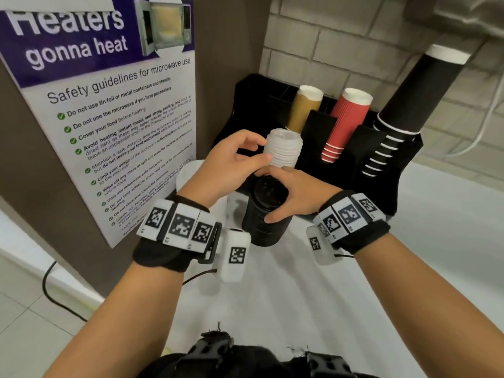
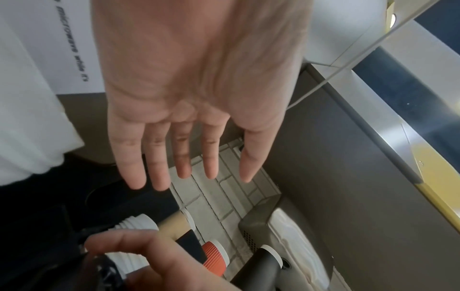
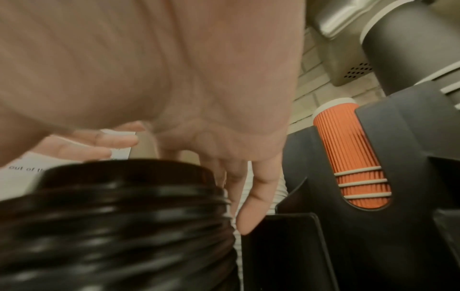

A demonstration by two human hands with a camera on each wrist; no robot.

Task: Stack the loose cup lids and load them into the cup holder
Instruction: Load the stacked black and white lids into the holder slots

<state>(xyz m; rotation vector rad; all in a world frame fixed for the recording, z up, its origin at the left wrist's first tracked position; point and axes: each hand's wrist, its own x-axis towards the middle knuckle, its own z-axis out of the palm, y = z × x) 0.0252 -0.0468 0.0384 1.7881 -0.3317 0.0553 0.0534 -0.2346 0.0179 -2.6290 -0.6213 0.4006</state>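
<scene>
Ribbed black lid stack (glossy) in right hand.

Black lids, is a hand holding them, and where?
Yes. The right hand grips the black lid stack near its top, fingers and thumb around its ribbed side. The left hand holds nothing; its straight fingers reach by the white lid stack.

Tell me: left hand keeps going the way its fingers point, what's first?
Likely the white lid stack: the left hand points fingers at its side, close by or just touching. Depth is unclear; the wrist view shows straight fingers holding nothing.
</scene>
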